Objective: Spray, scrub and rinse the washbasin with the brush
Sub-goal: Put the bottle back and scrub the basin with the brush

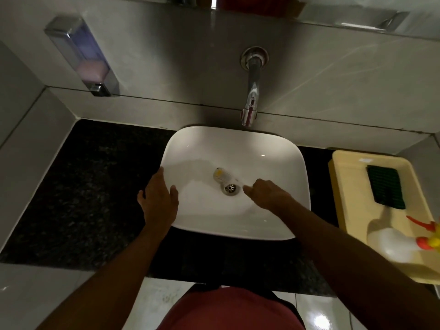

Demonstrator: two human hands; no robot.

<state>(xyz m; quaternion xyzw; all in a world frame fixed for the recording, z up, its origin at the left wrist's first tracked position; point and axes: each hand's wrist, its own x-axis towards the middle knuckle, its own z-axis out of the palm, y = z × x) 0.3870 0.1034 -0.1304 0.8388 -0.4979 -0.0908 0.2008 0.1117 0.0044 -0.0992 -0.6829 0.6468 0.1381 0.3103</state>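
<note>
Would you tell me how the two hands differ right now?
The left hand rests flat on the basin rim, while the right hand reaches inside the bowl. The left holds nothing; the right grips the brush near the drain. Both are bare.

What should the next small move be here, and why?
Probably sweep the brush around the drain: the right hand seems to hold it inside the washbasin, the spray bottle lies in the tray, and the tap shows no water.
</note>
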